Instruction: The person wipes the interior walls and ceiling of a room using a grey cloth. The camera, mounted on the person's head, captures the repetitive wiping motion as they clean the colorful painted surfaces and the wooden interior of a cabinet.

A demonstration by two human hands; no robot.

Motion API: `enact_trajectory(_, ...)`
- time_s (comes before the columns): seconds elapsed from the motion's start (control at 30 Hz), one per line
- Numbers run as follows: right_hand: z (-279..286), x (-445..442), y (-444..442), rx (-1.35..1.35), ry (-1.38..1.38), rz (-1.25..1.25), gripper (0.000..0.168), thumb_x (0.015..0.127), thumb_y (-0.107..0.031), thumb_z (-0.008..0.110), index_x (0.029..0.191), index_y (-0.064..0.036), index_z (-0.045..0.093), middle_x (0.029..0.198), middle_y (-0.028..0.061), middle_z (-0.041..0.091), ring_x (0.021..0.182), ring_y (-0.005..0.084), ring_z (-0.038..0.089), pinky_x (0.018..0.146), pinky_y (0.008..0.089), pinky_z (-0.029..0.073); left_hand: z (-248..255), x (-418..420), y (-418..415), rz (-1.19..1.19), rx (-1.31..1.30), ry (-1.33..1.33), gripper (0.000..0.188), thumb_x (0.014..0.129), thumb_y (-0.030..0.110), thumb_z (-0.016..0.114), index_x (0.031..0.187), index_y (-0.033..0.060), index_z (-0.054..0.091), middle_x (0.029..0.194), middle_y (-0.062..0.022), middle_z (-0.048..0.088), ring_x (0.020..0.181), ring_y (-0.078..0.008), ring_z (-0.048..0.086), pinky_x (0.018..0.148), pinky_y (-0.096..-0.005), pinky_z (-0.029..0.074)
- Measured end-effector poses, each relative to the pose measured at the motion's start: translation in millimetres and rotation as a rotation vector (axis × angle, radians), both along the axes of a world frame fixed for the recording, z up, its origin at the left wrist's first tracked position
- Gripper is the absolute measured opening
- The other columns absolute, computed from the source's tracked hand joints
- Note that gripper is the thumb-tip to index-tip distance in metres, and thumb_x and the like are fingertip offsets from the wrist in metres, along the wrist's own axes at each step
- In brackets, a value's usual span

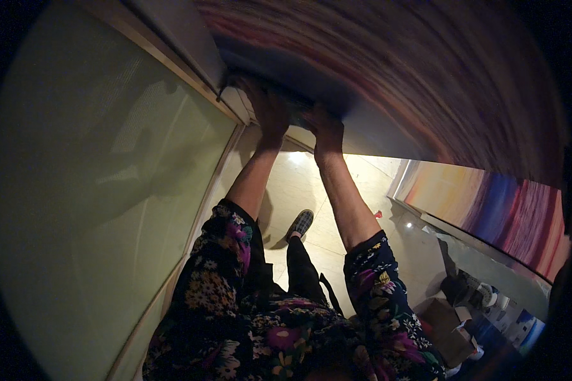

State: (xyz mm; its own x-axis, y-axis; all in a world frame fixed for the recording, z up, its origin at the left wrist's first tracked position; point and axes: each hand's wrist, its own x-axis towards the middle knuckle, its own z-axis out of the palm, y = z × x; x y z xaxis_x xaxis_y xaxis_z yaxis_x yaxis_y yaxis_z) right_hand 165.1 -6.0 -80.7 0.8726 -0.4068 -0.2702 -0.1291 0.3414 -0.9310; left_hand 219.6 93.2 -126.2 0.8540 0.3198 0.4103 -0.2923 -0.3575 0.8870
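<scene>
A large panel with a streaky sunset-like picture in purple, red and blue (391,71) fills the upper part of the view. My left hand (267,107) reaches up to the dark lower left part of this panel, close to the corner by a pale frame. A short way to the right, my right hand (325,125) is raised against the same dark strip. Both hands are in shadow, so whether the fingers hold something or only rest on it cannot be told. Both my arms are stretched forward in dark floral sleeves.
A greenish translucent panel (124,190) in a wooden frame stands close on the left. Below are pale floor tiles (324,200) and my checked shoe (302,223). At right are another streaky coloured panel (486,209), a small red scrap (378,214) and an open cardboard box (445,328).
</scene>
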Motion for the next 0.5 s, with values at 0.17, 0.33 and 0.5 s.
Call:
enact_trajectory(0.17,45.0,-6.9,4.0,-0.274,-0.072,0.054,0.019,0.081,-0.020,0.062,0.084,-0.001,0.063,0.077,0.0059,0.062,0.077,0.0132,0.053,0.070,0.0264,0.042,69.4,1.7,-1.0,-0.039,0.073,-0.074,0.066,0.094,0.037,0.029,0.139,-0.0030,0.002,0.144,-0.0249,-0.002,0.134,-0.0382,0.000,0.109,-0.0441,0.002)
enact_trajectory(0.33,72.9,-15.1,2.4,-0.731,-0.128,0.166,0.021,0.085,-0.021,0.056,0.089,0.000,0.062,0.075,0.0079,0.060,0.073,0.0134,0.050,0.070,0.0268,0.040,119.8,4.0,1.3,0.033,0.124,-0.220,0.075,0.090,0.041,0.041,0.139,-0.0006,0.001,0.145,-0.0243,0.000,0.134,-0.0381,0.003,0.109,-0.0454,0.005)
enact_trajectory(0.5,3.7,-8.2,-0.6,-0.798,-0.291,0.177,0.024,0.086,-0.018,0.052,0.100,0.001,0.059,0.096,0.0167,0.063,0.088,0.0286,0.058,0.077,0.0329,0.044,31.8,20.8,-1.7,0.161,0.164,-0.174,0.091,0.082,0.037,0.058,0.139,-0.0015,-0.002,0.144,-0.0256,0.003,0.133,-0.0379,0.007,0.108,-0.0435,0.010)
